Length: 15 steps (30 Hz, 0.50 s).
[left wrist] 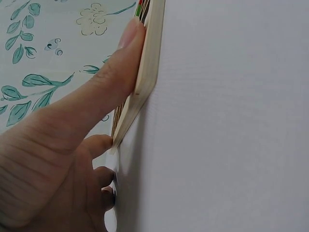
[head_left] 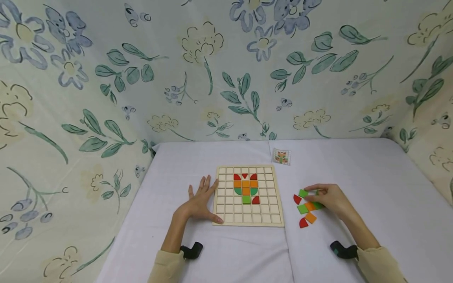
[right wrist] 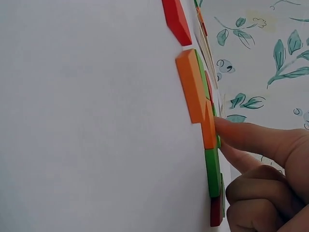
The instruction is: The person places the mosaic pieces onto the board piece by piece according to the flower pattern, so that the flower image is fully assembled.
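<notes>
A wooden grid board (head_left: 226, 210) lies on the table with a pattern of red, orange and green tiles set in its squares. My left hand (head_left: 199, 202) is spread along its left side, thumb on the near edge and forefinger by the left edge; the left wrist view shows the thumb (left wrist: 120, 63) straight against the wooden rim. To the right of the board, my right hand (head_left: 330, 198) pinches a green square tile (head_left: 303, 193) between thumb and forefinger. Loose tiles lie around it: a red quarter-circle (head_left: 297, 199), an orange square (head_left: 310, 217) and several others, some partly under the fingers.
A small pattern card (head_left: 281, 157) lies behind the board's far right corner. White cloth (head_left: 247, 255) covers the table, and floral fabric (head_left: 244, 78) hangs behind and at both sides. Dark wrist devices (head_left: 192, 250) sit at both cuffs.
</notes>
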Tool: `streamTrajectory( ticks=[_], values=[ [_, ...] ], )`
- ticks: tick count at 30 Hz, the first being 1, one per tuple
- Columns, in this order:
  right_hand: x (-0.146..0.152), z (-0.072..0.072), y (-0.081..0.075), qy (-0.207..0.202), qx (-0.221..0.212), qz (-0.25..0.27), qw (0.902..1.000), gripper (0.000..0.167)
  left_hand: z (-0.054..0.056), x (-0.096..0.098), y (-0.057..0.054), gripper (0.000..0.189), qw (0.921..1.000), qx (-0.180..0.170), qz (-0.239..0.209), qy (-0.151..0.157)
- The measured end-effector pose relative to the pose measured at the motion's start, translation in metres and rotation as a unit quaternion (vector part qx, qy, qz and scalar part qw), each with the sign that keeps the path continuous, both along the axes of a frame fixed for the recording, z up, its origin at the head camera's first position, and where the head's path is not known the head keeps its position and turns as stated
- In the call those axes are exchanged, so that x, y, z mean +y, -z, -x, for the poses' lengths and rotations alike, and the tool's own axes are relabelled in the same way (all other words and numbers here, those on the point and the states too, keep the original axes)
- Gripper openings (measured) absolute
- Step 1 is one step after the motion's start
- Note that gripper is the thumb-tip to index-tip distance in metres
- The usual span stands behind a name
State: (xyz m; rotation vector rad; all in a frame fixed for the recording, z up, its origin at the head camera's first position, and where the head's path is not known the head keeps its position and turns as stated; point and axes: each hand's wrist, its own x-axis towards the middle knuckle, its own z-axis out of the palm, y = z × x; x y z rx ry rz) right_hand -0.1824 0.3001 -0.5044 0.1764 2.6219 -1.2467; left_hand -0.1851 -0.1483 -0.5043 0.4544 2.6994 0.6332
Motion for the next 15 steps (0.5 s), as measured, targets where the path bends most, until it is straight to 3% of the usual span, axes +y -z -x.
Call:
streamTrajectory(
  ticks=[15],
  values=[
    [0.0012,0.0064,0.0009,0.012,-0.007,-0.012,0.9998,0.047,0.0011,-0.0004,0.0029,0.142,1.0000,0.003,0.001,0.001]
  ],
)
